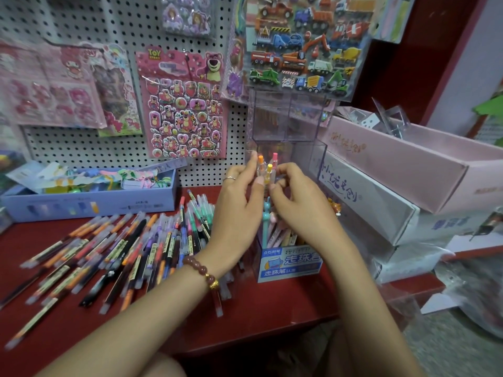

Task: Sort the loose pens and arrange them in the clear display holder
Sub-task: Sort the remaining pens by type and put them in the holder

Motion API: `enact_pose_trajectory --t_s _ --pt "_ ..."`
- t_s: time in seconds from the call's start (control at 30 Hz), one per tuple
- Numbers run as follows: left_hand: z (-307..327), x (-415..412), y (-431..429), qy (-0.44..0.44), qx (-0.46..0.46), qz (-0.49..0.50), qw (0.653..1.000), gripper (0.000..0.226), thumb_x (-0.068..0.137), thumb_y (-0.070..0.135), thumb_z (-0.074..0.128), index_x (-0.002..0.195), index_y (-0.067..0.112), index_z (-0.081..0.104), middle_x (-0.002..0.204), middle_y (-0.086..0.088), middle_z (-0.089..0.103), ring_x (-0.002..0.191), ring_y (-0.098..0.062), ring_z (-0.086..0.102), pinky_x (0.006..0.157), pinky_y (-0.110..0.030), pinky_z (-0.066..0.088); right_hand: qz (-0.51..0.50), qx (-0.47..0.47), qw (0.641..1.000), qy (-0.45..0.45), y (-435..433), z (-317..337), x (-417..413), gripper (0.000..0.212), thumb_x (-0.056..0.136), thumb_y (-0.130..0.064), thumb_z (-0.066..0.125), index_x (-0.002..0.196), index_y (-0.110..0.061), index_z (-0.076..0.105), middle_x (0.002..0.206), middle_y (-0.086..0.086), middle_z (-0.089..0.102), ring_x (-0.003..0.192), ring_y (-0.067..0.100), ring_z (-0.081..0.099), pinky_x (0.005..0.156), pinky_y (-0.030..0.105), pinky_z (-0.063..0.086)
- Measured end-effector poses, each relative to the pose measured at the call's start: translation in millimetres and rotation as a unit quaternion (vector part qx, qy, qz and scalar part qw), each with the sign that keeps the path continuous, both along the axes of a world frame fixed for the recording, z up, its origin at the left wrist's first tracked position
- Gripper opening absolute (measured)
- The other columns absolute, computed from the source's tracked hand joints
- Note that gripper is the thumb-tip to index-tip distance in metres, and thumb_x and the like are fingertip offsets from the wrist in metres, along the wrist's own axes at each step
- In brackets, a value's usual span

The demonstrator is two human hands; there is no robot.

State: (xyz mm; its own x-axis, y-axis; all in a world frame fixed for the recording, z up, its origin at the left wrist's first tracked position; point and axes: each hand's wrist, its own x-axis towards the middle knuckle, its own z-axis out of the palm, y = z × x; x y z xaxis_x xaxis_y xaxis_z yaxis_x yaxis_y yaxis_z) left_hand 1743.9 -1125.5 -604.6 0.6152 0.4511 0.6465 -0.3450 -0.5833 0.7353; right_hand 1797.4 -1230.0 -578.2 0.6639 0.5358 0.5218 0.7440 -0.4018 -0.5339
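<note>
Holding a small bunch of pens (pixel 268 170) upright with left hand (pixel 239 191) and right hand (pixel 296 197), fingers of both pinched round the barrels, just in front of the clear display holder (pixel 309 156). Loose pens (pixel 122 246) spread over the table (pixel 272 308) at left, up to a blue box (pixel 89 205). Labelled pen box (pixel 290 263) directly under the hands. Stacked boxes (pixel 402 164) crowding the right edge.

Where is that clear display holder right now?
In the head view, the clear display holder stands right of centre, just behind the left hand and right hand, below the truck sticker sheet and left of the pink box.
</note>
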Motion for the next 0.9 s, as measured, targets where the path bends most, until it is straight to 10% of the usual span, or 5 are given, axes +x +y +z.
enact_pose_trajectory --t_s 0.4,0.57,0.77,0.9 --pt "2.2 -3.4 0.6 -0.014 -0.023 0.042 0.999 0.035 0.085 0.014 0.066 0.118 0.021 0.056 0.112 0.003 0.062 0.088 0.005 0.06 0.074 -0.023 0.054 0.003 -0.011 1.0 -0.019 1.1 -4.6 6.6 0.035 0.095 -0.02 0.045 0.128 -0.028 0.038 0.092 -0.002 0.063 0.083 0.024 0.061 0.075 0.044 0.05" --pt "4.1 -3.2 -2.0 -0.032 -0.021 0.062 0.997 0.026 0.084 0.009 0.067 0.106 0.016 0.054 0.11 -0.002 0.058 0.089 0.016 0.051 0.069 0.001 0.037 0.004 -0.029 0.999 -0.043 0.6 -6.1 5.5 0.042 0.094 -0.014 0.042 0.133 -0.027 0.034 0.094 -0.001 0.061 0.089 0.024 0.058 0.076 0.043 0.048" --pt "2.3 -0.2 0.6 -0.024 -0.073 0.017 0.997 0.028 0.086 0.006 0.063 0.105 0.023 0.051 0.096 0.012 0.057 0.082 0.001 0.057 0.078 -0.027 0.052 -0.006 0.017 0.999 -0.042 1.8 -7.7 9.1 0.04 0.094 -0.014 0.043 0.13 -0.029 0.044 0.097 0.002 0.06 0.09 0.014 0.047 0.08 0.039 0.044" --pt "1.7 -1.7 6.3 -0.017 -0.075 -0.005 0.997 0.029 0.085 0.001 0.062 0.106 0.018 0.053 0.095 0.01 0.058 0.074 0.006 0.057 0.073 -0.017 0.05 0.012 0.027 0.999 -0.032 0.6 -5.4 8.1 0.035 0.093 -0.012 0.047 0.123 -0.03 0.051 0.091 -0.004 0.062 0.088 0.008 0.046 0.077 0.036 0.045"
